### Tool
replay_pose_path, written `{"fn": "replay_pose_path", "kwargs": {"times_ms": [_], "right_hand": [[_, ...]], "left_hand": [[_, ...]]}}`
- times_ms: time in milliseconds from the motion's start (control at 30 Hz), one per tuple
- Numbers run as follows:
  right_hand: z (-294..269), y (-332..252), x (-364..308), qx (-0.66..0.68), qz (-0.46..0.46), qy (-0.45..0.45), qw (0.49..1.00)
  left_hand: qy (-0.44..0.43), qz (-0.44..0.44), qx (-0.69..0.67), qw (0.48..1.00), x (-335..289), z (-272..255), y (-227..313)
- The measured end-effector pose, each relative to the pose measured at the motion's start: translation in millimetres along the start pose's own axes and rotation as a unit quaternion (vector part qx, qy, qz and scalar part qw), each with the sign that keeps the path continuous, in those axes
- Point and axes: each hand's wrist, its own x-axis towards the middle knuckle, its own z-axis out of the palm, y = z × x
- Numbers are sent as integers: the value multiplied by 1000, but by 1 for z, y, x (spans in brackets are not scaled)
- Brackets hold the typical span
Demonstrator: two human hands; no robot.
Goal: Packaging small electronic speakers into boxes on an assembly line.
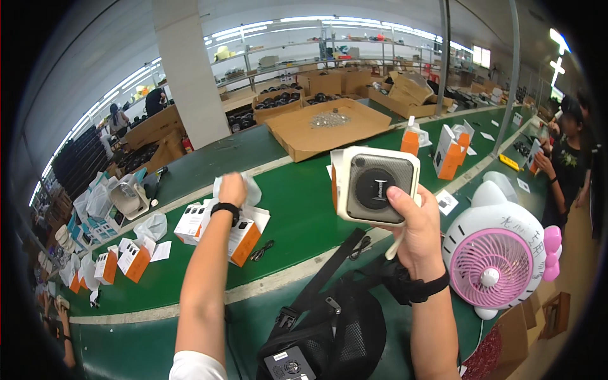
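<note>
Head view, cream speaker (372,180) in right grip (419,235), thumb (404,204) across front.

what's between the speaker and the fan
In the head view, part of the right hand, which grips the speaker, and a small white paper show between it and the fan.

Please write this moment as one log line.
right hand: holds square speaker | left hand: at plastic bag, grip unclear | fan: at right
</note>
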Motion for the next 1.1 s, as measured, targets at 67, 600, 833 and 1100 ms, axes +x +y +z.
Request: {"fn": "replay_pose_path", "kwargs": {"times_ms": [67, 600, 833, 1100], "right_hand": [[-8, 3, -2, 20, -48, -1, 999], [42, 46, -42, -383, -277, -170, 865], [21, 58, -18, -429, -243, -205, 846], [6, 62, -12, 9, -172, 81, 982]], "left_hand": [[118, 56, -143, 981, -8, -48, 67], [84, -14, -727, 681, -192, -213, 151], [-61, 270, -530, 802, -211, -224, 179], [-45, 13, -570, 820, -180, -181, 179]]}}
